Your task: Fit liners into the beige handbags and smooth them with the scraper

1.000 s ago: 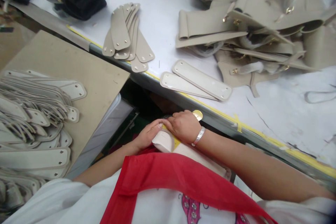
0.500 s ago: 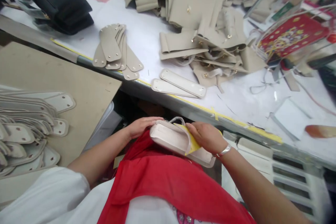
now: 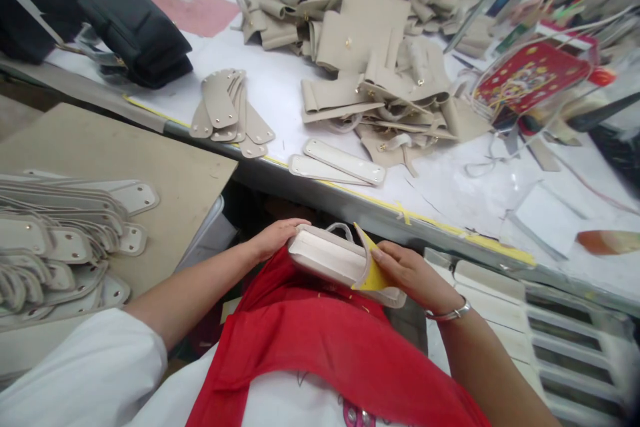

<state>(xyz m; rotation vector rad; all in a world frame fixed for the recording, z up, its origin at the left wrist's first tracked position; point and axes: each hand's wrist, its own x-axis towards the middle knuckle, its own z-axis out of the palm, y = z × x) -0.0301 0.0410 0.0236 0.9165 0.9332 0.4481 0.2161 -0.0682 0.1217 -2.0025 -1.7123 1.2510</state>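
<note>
A small off-white handbag (image 3: 327,255) lies at my lap against the red apron (image 3: 320,340), below the table edge. My left hand (image 3: 277,237) grips its left end, with the fingertips on the upper corner. On the other side, my right hand (image 3: 411,275) pinches a flap with a yellow face (image 3: 373,271) that stands up across the bag's pale side. Part of the bag is hidden behind this flap and my right fingers. A thin wrapped handle (image 3: 342,229) loops out along the far edge.
Beige bag parts (image 3: 375,93) with metal fittings are heaped on the white table (image 3: 440,187). Riveted strips (image 3: 220,103) lie near its edge, two more (image 3: 340,161) beside them. Stacked panels (image 3: 75,233) lie on a board at left. A black bag (image 3: 137,30) and red bag (image 3: 535,77) stand farther back.
The yellow-faced flap has been lifted more upright, and my right hand has moved slightly right and down with it. My left hand keeps its hold on the bag's end. The view has shifted slightly.
</note>
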